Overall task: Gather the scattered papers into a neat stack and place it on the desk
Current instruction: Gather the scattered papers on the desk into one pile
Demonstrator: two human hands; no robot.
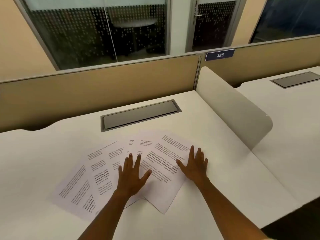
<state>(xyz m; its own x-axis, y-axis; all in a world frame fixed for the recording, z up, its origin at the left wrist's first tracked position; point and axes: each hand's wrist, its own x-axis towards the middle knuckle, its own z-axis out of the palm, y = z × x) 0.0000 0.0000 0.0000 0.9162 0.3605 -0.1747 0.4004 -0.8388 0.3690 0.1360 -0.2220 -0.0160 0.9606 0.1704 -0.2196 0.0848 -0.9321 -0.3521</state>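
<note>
Several white printed papers [97,177] lie fanned out and overlapping on the white desk [43,153], spread from the lower left to the upper right. My left hand [132,175] rests flat on the middle of the fan, fingers apart. My right hand [194,164] lies flat on the right edge of the topmost sheets [161,187], fingers spread. Neither hand grips a sheet.
A grey cable hatch [140,115] is set into the desk behind the papers. A white rounded divider panel [233,108] stands at the right, with a second desk [285,110] beyond it. A beige partition [97,87] runs along the back. The desk's front right edge drops to dark floor.
</note>
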